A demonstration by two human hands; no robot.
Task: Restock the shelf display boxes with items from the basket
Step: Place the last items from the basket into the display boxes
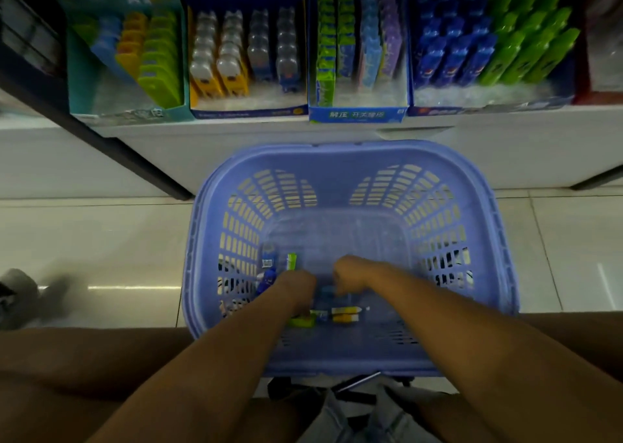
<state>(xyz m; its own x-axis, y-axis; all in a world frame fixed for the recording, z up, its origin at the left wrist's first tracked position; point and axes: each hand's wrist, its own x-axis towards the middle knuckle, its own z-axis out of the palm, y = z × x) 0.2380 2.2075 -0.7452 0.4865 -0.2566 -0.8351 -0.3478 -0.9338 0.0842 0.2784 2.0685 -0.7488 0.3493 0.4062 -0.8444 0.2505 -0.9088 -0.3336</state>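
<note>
While both arms reach into the purple basket [354, 154], the left hand [298, 289] and right hand [352, 274] hang over small packets [344, 314]. Their fingers are hidden and blurred, so I cannot tell whether either grips anything.

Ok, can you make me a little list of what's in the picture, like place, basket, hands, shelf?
place: shop aisle, tiled floor
basket: purple plastic basket, in front of the shelf
in basket: yellow pack, green pack, blue pack, a few more
hands: left hand and right hand both inside the basket; grip too blurred to tell
on shelf: row of open display boxes, partly filled with colourful items
</note>
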